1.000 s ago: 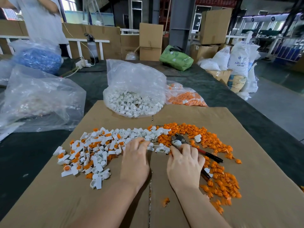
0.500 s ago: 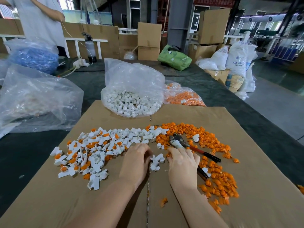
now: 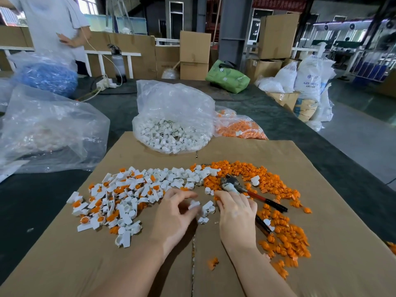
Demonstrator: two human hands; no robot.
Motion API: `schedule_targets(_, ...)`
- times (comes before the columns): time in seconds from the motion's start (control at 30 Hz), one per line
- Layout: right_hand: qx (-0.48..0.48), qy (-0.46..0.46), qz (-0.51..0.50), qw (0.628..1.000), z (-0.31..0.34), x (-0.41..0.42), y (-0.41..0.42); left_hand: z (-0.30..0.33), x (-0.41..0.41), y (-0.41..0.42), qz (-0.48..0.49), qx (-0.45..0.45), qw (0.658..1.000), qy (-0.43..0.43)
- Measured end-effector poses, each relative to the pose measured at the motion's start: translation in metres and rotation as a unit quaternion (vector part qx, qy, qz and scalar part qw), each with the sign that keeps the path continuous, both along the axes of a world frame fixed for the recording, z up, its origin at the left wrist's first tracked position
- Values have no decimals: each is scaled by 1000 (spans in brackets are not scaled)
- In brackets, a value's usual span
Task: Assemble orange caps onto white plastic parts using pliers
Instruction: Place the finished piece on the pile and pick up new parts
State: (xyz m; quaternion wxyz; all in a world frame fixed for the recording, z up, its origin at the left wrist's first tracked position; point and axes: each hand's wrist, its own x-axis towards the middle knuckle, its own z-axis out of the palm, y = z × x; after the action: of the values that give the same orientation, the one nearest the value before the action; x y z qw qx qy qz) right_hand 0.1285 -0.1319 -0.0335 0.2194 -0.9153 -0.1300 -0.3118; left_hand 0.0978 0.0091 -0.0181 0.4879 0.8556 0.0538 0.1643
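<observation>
A pile of white plastic parts [image 3: 171, 179], several of them fitted with orange caps, spreads over the left of the cardboard sheet [image 3: 321, 264]. Loose orange caps [image 3: 278, 232] cover the right side. My left hand [image 3: 175, 217] pinches one white part [image 3: 194, 204] at its fingertips. A few loose white parts [image 3: 209, 207] lie between my hands. My right hand [image 3: 235, 213] rests with bent fingers on the cardboard, over the pliers [image 3: 230, 183]. Their red-and-black handles [image 3: 267, 203] stick out to the right.
Behind the sheet stand a clear bag of white parts [image 3: 171, 133] and a bag of orange caps [image 3: 237, 127]. A large crumpled clear bag [image 3: 49, 129] lies at the left. A person [image 3: 53, 24] stands at the far left by a blue-filled bag [image 3: 47, 78].
Both hands have drawn back toward me, dragging a few white parts out of the pile. My left hand has picked one of them up.
</observation>
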Motion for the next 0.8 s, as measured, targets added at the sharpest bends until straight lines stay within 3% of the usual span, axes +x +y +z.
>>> schedule_targets(0.27, 24, 23, 14, 999, 2, 0, 0, -3, -5, -9, -68, 67, 995, 18)
schedule_targets(0.5, 146, 91, 49, 984, 8, -2, -2, 1, 16, -18, 34, -73, 995, 55)
schedule_targets(0.63, 113, 101, 68, 986, 10, -4, -1, 0, 14, -16, 20, -95, 994, 55)
schedule_targets(0.8, 83, 86, 56, 991, 12, -7, 0, 0, 11, -14, 10, -53, 998, 38)
